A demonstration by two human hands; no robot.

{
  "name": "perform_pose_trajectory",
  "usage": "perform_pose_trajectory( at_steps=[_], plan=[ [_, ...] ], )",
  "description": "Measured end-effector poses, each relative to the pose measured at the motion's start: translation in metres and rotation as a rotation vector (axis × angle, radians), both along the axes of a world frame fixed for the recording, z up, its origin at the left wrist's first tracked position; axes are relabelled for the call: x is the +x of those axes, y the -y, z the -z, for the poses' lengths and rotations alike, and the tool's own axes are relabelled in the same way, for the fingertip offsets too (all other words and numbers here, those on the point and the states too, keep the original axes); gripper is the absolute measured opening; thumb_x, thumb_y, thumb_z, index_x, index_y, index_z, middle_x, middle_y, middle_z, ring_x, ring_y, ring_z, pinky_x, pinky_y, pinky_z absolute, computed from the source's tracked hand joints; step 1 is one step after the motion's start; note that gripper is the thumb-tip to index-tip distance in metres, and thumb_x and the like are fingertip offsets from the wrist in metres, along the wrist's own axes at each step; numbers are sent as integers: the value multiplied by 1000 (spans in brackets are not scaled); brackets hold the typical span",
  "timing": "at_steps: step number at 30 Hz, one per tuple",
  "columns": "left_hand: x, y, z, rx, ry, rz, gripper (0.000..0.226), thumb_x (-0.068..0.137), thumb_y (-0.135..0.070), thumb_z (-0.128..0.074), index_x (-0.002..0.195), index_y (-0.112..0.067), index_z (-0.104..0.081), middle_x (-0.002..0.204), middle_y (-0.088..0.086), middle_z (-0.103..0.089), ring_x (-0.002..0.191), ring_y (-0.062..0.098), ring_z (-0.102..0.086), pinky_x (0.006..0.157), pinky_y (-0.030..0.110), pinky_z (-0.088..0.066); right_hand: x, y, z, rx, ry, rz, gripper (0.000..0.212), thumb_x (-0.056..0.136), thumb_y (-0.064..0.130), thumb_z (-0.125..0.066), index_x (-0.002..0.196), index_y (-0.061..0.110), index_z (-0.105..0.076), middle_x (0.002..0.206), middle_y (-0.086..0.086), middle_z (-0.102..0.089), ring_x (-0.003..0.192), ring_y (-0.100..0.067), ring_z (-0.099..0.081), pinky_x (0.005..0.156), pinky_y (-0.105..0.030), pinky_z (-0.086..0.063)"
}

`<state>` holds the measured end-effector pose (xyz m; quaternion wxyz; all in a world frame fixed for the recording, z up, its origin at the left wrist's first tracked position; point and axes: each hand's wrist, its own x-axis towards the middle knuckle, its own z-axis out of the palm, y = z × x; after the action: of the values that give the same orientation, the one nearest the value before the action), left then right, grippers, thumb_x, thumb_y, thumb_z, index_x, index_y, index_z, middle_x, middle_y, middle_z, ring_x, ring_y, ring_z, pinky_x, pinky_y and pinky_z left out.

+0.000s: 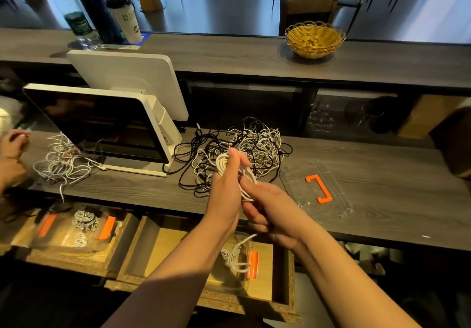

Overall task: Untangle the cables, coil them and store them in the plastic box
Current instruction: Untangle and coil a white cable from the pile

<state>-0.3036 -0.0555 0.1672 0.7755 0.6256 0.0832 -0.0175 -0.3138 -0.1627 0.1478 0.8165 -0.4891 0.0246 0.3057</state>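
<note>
white cable coils in both gripping hands, left and right, just before the tangle.

A single head-worn wide-angle view looks forward and down over a dark wooden counter, close enough that both forearms rise from the bottom edge to frame centre. The upper frame reaches a raised ledge and the room beyond (straight edges bow noticeably outward).
</note>
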Motion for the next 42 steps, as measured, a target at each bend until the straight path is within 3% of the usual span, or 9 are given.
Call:
perform_pose_trajectory(
  at_steps=[8,13,17,20,23,27,30,34,42],
  plan=[
    [5,0,0,-121,-49,-101,23,95,-37,-61,83,-31,-80,75,0,-65,75,13,-62,74,29,-52,3,12,-7,-92,105,42,26,102,27,-51,79,15,-54,50,1,-36,39,-9,-28,41,-22,-18],
    [15,-14,0,-345,-170,56,18,83,-18,-68,100,-12,-67,49,-9,-41,44,3,-37,47,16,-35,1,22,-8,-212,148,-4,28,100,27,-53,73,17,-54,50,1,-38,40,-10,-31,40,-19,-26],
    [16,-22,3,20,-148,91,11,88,-23,-71,92,-13,-69,58,-6,-58,49,8,-44,50,20,-36,-1,21,-7,-265,224,-64,34,101,23,-54,68,26,-62,51,2,-42,45,-11,-35,46,-20,-31],
    [16,-22,10,404,44,50,5,93,-18,-68,88,-19,-69,61,-16,-61,54,4,-48,52,18,-39,-2,21,-2,-339,278,-77,29,101,24,-55,72,21,-59,51,4,-45,46,-10,-38,49,-20,-33],
    [18,-22,15,618,134,118,12,97,-24,-62,86,-26,-68,69,-15,-61,63,3,-52,60,23,-41,-2,24,4,-350,275,-80,30,100,26,-57,70,23,-58,52,4,-46,47,-10,-39,51,-22,-35],
    [19,-28,20,689,81,259,43,99,-42,-58,62,-21,-67,54,-8,-60,50,6,-49,55,26,-40,1,29,6,-409,301,-100,22,99,26,-59,83,11,-63,53,5,-45,48,-8,-36,49,-21,-30],
    [22,-30,23,716,53,236,53,96,-47,-59,48,-25,-59,43,-12,-52,42,2,-42,48,20,-34,7,36,2,-533,370,-99,35,95,32,-64,88,-2,-64,54,4,-45,44,-6,-34,44,-18,-28],
    [24,-30,29,705,-31,258,54,96,-49,-58,51,-19,-55,42,-10,-45,42,7,-38,49,23,-32,19,48,-5,-561,431,57,19,88,20,-74,99,5,-73,61,-10,-48,42,-1,-34,43,-10,-31],
    [26,-32,27,477,-160,312,58,85,-70,-54,51,-22,-47,49,-2,-41,48,17,-36,56,27,-37,26,55,18,-543,372,50,33,93,34,-64,87,2,-69,52,7,-46,42,-6,-33,41,-19,-28]
  ],
)
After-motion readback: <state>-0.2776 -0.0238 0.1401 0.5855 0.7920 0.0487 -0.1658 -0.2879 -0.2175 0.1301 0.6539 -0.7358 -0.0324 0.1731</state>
